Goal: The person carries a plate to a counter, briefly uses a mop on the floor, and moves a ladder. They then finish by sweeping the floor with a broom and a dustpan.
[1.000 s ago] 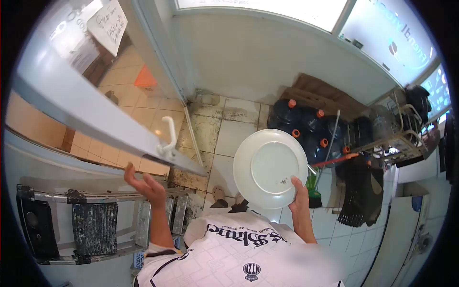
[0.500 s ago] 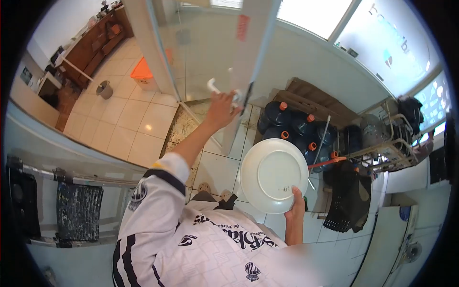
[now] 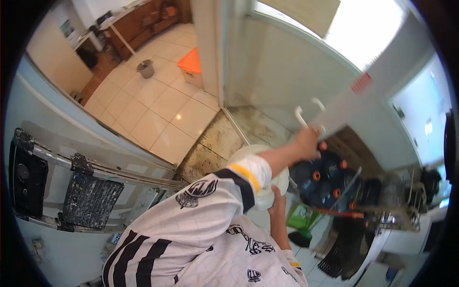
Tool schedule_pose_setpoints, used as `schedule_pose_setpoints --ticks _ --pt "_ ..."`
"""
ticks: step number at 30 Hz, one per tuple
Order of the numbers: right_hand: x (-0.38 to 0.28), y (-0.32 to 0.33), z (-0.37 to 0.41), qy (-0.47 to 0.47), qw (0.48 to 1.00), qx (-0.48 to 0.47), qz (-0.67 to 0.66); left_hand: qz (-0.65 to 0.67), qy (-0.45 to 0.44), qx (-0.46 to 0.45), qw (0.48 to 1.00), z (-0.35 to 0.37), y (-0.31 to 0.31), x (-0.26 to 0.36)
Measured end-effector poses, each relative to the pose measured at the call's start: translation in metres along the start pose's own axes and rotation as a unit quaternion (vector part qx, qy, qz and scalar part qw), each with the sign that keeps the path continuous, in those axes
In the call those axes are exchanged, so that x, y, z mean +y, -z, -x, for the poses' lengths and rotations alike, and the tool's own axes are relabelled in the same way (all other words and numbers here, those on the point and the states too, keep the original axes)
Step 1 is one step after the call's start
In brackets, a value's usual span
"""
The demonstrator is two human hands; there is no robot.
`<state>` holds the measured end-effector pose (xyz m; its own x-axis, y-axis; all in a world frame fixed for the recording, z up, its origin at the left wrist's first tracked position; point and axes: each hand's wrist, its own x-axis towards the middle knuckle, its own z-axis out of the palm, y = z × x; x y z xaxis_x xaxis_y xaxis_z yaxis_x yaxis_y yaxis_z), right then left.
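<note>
My left hand (image 3: 308, 142) reaches out at the end of a stretched arm, its fingers closed at the base of a white door handle (image 3: 300, 116). The handle sits on a glass door with a pale frame (image 3: 366, 83) that bears a red sticker. Lower down, my right hand (image 3: 277, 203) grips a white plate (image 3: 264, 202) by its rim, thumb on the face. My left forearm and sleeve cover much of the plate.
Several blue water jugs (image 3: 315, 177) with orange caps stand beyond the door. A green dustpan (image 3: 302, 216) lies nearby. Through the doorway are a stained threshold (image 3: 210, 148), a tiled floor, an orange-lidded box (image 3: 191, 67) and a grey bucket (image 3: 145, 69). A splattered ladder (image 3: 91, 196) lies left.
The door has swung further open to the right with my left hand still on its handle. My view has turned left, and the plate has come in beneath my left arm.
</note>
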<state>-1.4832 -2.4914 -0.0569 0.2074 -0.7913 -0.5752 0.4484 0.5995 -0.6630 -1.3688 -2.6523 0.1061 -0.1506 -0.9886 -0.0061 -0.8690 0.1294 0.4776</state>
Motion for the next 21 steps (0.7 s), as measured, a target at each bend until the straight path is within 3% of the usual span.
schedule_pose_setpoints --ticks 2,3,5,6,7,9,10,12,15,19,21 --pt "0.019 -0.062 -0.031 0.008 0.999 -0.044 -0.012 0.054 -0.033 0.047 0.997 0.017 -0.006 -0.021" --pt "0.035 -0.079 -0.058 -0.013 0.996 -0.093 -0.001 0.071 -0.04 -0.012 0.997 0.025 -0.005 -0.032" --pt "0.079 -0.103 -0.124 -0.051 0.981 -0.184 0.019 0.005 -0.155 -0.03 0.987 0.053 0.01 -0.06" --pt "0.088 -0.126 -0.15 -0.037 0.982 -0.178 0.045 0.046 -0.217 0.033 0.974 0.07 0.013 -0.078" --pt "0.075 -0.192 -0.142 -0.028 0.982 -0.175 0.067 0.083 -0.276 0.097 0.953 0.085 0.026 -0.103" --pt "0.072 -0.297 -0.142 -0.017 0.976 -0.192 0.104 0.113 -0.314 0.126 0.934 0.103 0.086 -0.148" --pt "0.082 -0.326 -0.162 -0.075 0.973 -0.198 0.091 0.122 -0.291 0.068 0.947 0.108 0.128 -0.171" --pt "0.096 -0.395 -0.191 -0.074 0.965 -0.236 0.088 0.151 -0.242 -0.052 0.957 0.112 0.216 -0.222" --pt "0.119 -0.495 -0.229 -0.085 0.955 -0.269 0.088 0.166 -0.214 0.142 0.952 0.115 0.281 -0.3" --pt "0.138 -0.62 -0.272 -0.079 0.94 -0.286 0.17 0.143 -0.106 0.239 0.954 0.123 0.353 -0.411" --pt "0.147 -0.671 -0.292 -0.086 0.932 -0.297 0.191 0.091 -0.026 0.246 0.965 0.137 0.385 -0.467"
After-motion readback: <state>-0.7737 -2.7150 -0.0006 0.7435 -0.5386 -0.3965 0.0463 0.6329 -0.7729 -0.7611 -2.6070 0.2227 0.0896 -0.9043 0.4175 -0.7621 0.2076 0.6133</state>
